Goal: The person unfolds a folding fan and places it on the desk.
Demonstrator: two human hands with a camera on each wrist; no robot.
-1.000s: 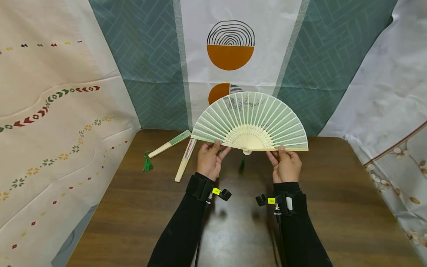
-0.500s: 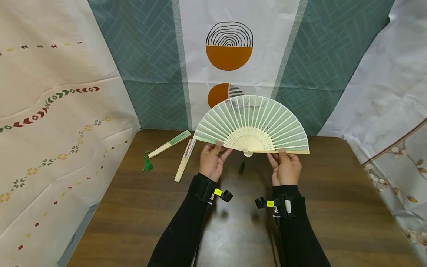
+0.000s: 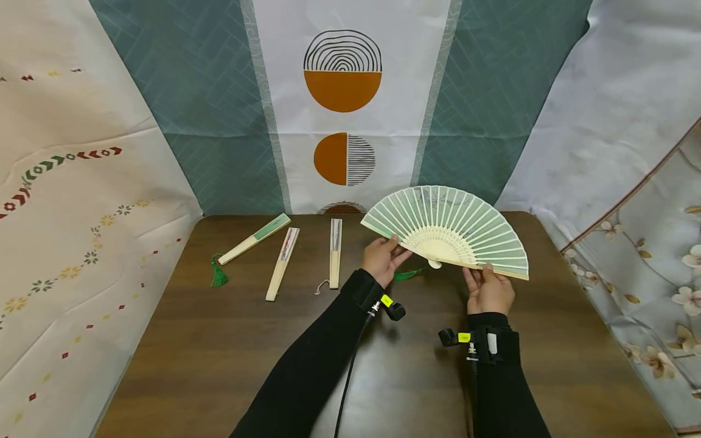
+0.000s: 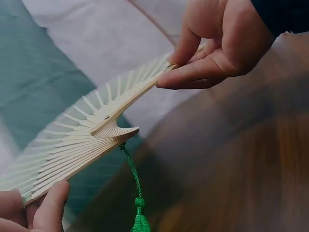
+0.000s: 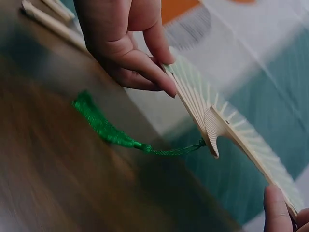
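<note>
A pale green folding fan (image 3: 446,234) is spread wide above the far right of the table, tilted down to the right. My left hand (image 3: 381,260) pinches its left outer rib between thumb and fingers. At the other end, my right hand (image 3: 490,293) pinches the right outer rib. From the fan's pivot hangs a green tassel (image 5: 104,123) on a cord, swung to the left in the head view. In the left wrist view, the ribs (image 4: 72,150) fan out from the pivot between both hands.
Three folded fans lie at the table's back left: a green-tipped fan (image 3: 254,238) with a tassel, a fan with a reddish print (image 3: 282,264), and a fan with a white cord (image 3: 335,253). Patterned cloths hang behind and beside the brown table (image 3: 219,359).
Both hands have carried the spread fan to the right and lower, tilting its right end down. The view has turned right, and the third folded fan has come into sight.
</note>
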